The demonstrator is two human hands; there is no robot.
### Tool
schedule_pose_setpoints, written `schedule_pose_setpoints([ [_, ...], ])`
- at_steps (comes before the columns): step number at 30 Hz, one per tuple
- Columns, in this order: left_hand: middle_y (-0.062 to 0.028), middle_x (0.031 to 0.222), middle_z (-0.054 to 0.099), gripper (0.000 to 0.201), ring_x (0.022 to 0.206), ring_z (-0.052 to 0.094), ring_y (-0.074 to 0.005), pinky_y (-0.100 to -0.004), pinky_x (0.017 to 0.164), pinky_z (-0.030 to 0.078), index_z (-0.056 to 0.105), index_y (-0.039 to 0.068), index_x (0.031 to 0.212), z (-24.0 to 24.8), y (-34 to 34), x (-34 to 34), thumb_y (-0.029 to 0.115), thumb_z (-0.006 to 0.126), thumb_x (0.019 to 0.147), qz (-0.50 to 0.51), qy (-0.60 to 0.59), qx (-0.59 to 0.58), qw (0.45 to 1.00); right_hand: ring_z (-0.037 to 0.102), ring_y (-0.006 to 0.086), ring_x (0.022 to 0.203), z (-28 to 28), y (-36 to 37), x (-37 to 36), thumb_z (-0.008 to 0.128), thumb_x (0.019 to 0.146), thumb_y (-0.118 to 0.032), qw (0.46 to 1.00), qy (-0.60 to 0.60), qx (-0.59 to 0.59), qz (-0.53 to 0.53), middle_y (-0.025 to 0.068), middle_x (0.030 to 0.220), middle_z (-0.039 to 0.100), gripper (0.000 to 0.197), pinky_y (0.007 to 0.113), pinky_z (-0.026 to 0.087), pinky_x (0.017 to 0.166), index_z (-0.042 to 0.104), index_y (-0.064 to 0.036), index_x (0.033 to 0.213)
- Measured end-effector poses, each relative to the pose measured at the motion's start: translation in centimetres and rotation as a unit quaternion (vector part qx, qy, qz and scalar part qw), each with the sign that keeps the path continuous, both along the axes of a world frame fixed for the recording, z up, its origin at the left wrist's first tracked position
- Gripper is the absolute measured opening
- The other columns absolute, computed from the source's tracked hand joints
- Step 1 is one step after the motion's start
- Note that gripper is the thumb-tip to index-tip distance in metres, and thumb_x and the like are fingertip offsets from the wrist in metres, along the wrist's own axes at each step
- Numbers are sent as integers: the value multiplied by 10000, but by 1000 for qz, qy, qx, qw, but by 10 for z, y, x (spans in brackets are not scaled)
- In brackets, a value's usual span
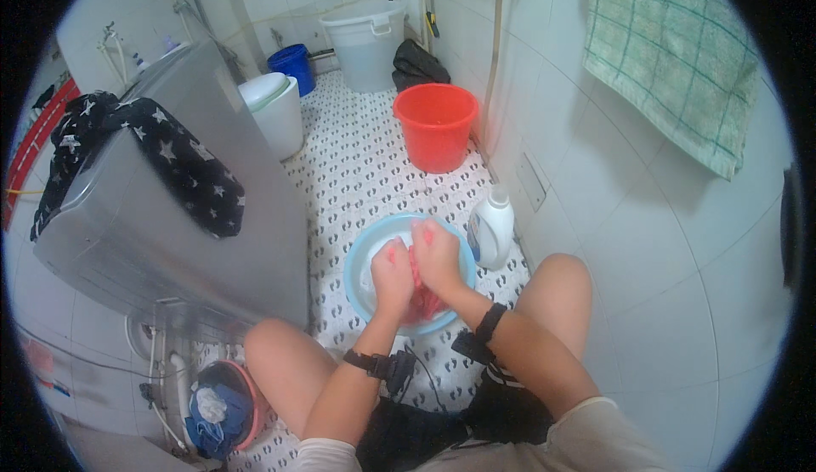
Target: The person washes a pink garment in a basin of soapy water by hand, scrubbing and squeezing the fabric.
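"Both hands look curled into tight fists, the left hand [393, 281] and the right hand [438, 258] side by side over the pale blue basin [355, 255]. What have they got hold of?"

"Red cloth [425, 304]. A bit of it shows at the top of either fist, and a strand runs between them. The undersides are hidden, so I can't tell how much is bunched inside."

"Which way does the rest lie?"

"Back toward the person. From the gap between the fists it trails down into the basin, with its bulk lying between the two wrists. So its long axis, as far as it shows, runs roughly toward the body rather than across it."

"And which hand is nearer to it?"

"Neither, really, since both touch it. But they aren't level: the right reaches farther out from the body, the left sits closer in. I'd judge that offset to matter most, because any pull or twist would act between those two grips."

"Is anything crowding them?"

"A white bottle [493, 232] stands upright just beside the basin, on the person's right, apart from the right hand. Farther off, beyond the basin, stands a red bucket [435, 136]."
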State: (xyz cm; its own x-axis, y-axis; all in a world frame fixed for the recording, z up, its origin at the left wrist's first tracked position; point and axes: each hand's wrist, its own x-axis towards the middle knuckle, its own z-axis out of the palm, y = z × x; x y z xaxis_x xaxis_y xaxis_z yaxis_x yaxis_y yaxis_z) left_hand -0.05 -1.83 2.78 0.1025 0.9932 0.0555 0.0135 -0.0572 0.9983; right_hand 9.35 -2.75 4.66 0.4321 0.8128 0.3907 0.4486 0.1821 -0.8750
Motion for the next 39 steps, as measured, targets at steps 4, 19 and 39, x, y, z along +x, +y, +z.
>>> schedule_pose_setpoints([
  [4,-46,668,589,377,641,496,-111,-334,577,421,611,-16,791,-12,7,-10,248,485,1029,81,54,34,995,566,406,582,0,-8,-15,598,961,-227,998,-35,38,35,246,659,563,317,469,427,550,559,7,750],
  [19,-33,587,468,456,589,403,-108,-338,551,382,557,-27,682,-7,16,-25,279,535,1019,75,71,62,993,451,266,504,3,14,24,616,975,-251,1000,3,4,-24,201,594,521,383,408,406,531,542,25,720],
  [39,-127,602,597,329,554,520,-144,-326,565,455,678,-30,792,6,19,-51,279,725,895,-52,188,158,968,685,343,816,-7,-6,49,772,812,-387,917,-136,-177,330,232,887,696,416,395,535,751,703,-1,949],
])
